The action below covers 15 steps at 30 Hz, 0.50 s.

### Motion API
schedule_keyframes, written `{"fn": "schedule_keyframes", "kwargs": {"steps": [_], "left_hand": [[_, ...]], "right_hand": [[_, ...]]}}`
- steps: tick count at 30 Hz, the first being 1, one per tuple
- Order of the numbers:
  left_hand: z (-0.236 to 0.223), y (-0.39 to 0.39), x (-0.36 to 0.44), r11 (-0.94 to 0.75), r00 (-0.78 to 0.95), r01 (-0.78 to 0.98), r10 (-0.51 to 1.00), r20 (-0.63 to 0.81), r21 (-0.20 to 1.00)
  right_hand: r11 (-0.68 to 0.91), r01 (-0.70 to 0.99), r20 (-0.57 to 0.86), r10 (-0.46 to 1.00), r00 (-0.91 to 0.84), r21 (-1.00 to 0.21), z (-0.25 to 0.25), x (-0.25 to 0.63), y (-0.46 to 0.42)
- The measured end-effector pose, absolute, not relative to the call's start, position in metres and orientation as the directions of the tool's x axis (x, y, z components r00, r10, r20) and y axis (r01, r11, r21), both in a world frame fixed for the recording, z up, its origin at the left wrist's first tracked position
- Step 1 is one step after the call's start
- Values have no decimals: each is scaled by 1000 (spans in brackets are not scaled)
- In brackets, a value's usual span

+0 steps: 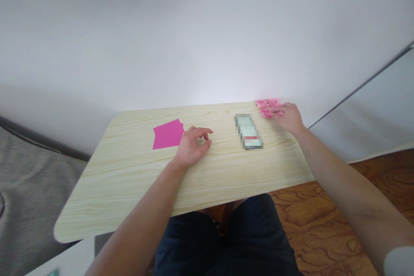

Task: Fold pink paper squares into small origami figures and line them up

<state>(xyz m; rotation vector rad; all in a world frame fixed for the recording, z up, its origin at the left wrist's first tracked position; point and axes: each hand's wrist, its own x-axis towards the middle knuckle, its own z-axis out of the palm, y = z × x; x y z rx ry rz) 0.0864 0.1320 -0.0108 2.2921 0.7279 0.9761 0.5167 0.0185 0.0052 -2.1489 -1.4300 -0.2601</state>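
While the right hand [289, 117] lies stretched to the far right corner of the table [129, 189], its fingers extend flat and slightly spread, and the fingertips touch a small cluster of folded pink paper pieces [268, 107]. Nothing is gripped: the fingers press on or beside the nearest piece, and the rest of the cluster lies just beyond them at the table's far edge, against the white wall [194, 30]. The right forearm runs diagonally back from that corner and passes off the table's right end.

The left hand [193, 146] rests on the table surface near its middle, the heel down, the fingers loosely curled with thumb and forefinger drawn towards each other. It holds nothing. Just to its left, touching or all but touching the knuckles, lies a flat sheet of pink paper [168, 134], with its upper right corner appearing cut or folded.

Between the two hands, nearer the right one, a rectangular object [248, 131] lies flat on the wood; it is blurred out and cannot be identified.

The table is light wood-grain with rounded corners. Below its near edge, the person's dark trousers [226, 241] are visible, and patterned brown flooring [323, 220] shows to the right.
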Motion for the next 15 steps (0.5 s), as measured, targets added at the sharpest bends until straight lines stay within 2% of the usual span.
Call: {"fn": "schedule_keyframes", "kwargs": {"steps": [10, 15], "left_hand": [[-12, 133, 86, -705, 595, 261, 655, 466, 660], [-11, 132, 86, -703, 591, 268, 660, 464, 659]], "right_hand": [[-322, 928, 317, 874, 368, -188, 14, 511, 26], [-324, 932, 296, 885, 359, -163, 19, 512, 33]]}}
